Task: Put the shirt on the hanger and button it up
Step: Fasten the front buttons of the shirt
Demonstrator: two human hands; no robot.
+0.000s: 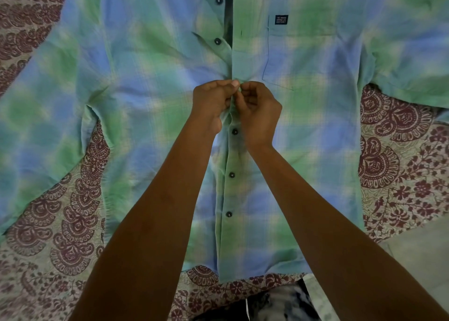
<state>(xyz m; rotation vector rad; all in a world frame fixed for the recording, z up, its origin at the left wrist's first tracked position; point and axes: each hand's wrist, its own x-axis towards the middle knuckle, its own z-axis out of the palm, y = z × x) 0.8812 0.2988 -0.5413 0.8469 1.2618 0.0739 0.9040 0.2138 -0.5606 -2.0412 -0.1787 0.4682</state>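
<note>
Head view. We see a green-and-blue checked shirt [315, 131] lying spread flat, front side up, on a printed cloth [60, 235] with maroon paisley and flower motifs; its collar end points away from the camera and its hem lies nearest to us. The left hand [213, 102] and the right hand [260, 111] meet at the front placket [240, 63] at about mid-chest, just beside the lower corner of the chest pocket [298, 53]. Both hands have their fingers curled and pinch the placket fabric between thumb and fingertips, the two sets of fingertips touching or nearly touching. We cannot tell whether a button lies between them, as the fingers hide that spot. Below the hands, three dark lower buttons [231, 174] sit in a row along the closed placket. Above the hands, two upper buttons [217, 41] lie bare on the left panel, and a dark gap separates the two panel edges there. A small dark label [281, 19] sits at the top of the pocket. Both forearms reach in from the lower edge across the hem.
</note>
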